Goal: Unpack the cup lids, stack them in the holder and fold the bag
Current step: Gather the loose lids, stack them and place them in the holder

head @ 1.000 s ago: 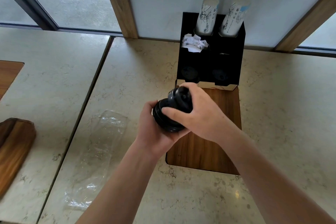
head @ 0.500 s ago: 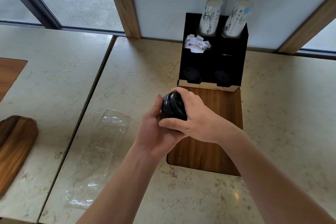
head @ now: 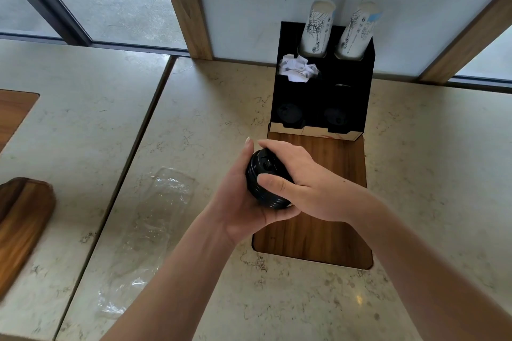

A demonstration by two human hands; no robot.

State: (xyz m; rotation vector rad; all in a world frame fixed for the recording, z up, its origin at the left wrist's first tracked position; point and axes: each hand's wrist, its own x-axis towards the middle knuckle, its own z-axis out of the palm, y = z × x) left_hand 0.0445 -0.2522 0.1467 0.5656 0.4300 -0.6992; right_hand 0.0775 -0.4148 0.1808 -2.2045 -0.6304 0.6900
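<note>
A stack of black cup lids [head: 263, 178] is held between both hands above the wooden inset. My left hand [head: 235, 202] cups the stack from below and the left. My right hand [head: 307, 183] wraps it from the right, thumb across its front. The black holder [head: 357, 97] stands against the wall just beyond, with dark lids low in its two front compartments. An empty clear plastic bag [head: 144, 235] lies flat on the counter to the left of my arms.
Two stacks of printed paper cups [head: 317, 28] rise from the holder's back slots, with a crumpled white paper [head: 297, 68] in front of them. A wooden inset panel [head: 327, 232] lies under my hands. A wooden board [head: 22, 219] sits at the far left.
The lid stack has been drawn together and turned upright in my hands, shifting slightly toward the holder. The bag has not moved.
</note>
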